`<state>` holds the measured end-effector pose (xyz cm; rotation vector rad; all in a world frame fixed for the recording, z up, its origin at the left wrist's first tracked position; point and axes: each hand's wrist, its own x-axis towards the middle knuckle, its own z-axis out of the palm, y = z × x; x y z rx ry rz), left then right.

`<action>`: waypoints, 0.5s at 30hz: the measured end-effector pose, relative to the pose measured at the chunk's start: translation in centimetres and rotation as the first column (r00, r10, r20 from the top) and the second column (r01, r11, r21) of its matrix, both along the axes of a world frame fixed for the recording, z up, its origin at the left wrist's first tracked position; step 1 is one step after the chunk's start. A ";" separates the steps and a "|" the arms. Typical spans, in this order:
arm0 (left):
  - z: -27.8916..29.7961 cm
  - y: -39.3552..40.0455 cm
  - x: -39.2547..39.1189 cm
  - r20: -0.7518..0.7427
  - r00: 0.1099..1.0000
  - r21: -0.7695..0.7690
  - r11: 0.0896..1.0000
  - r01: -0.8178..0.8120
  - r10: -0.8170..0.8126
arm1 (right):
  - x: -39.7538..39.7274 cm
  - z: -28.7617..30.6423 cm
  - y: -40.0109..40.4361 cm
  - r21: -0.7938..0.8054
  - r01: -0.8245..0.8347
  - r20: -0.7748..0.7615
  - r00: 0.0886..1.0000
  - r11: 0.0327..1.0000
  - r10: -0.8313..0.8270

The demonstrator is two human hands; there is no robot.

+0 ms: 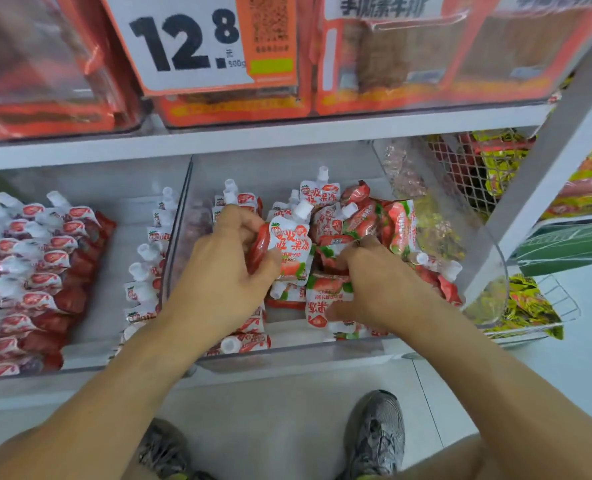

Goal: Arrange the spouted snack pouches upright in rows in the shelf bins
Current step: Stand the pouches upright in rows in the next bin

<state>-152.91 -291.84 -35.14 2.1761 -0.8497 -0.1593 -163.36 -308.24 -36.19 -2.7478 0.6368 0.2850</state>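
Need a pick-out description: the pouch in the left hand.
Find the clear plastic bin under the 12.8 price sign. The left hand grips a red-and-white strawberry spouted pouch, the only one upright facing the camera.

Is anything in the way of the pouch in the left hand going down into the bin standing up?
Yes. The left hand holds a pouch upright over the middle bin. Right under and beside it lie loose pouches in a jumble. The right hand is gripping one of those, spout down.
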 end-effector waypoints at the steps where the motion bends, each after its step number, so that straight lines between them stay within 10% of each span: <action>1: -0.1 0.0 0.0 -0.004 1.000 0.002 1.000 0.000 0.000 | 0.0 0.2 0.0 0.030 0.010 -0.008 1.000 1.000 -0.010; 8: -0.3 -0.2 -0.1 -0.076 0.996 -0.079 0.996 -0.046 0.040 | -2.0 2.0 -1.6 0.068 -0.025 0.072 0.997 0.997 0.020; 11: -0.3 -0.1 0.1 -0.208 0.975 -0.159 0.980 -0.119 0.085 | -2.9 2.7 -3.0 0.317 -0.037 0.139 0.990 0.948 -0.008; 15: 0.1 -0.4 0.2 -0.367 0.925 -0.230 0.953 -0.198 0.104 | -3.2 3.4 -3.2 0.828 -0.031 0.254 0.911 0.560 -0.324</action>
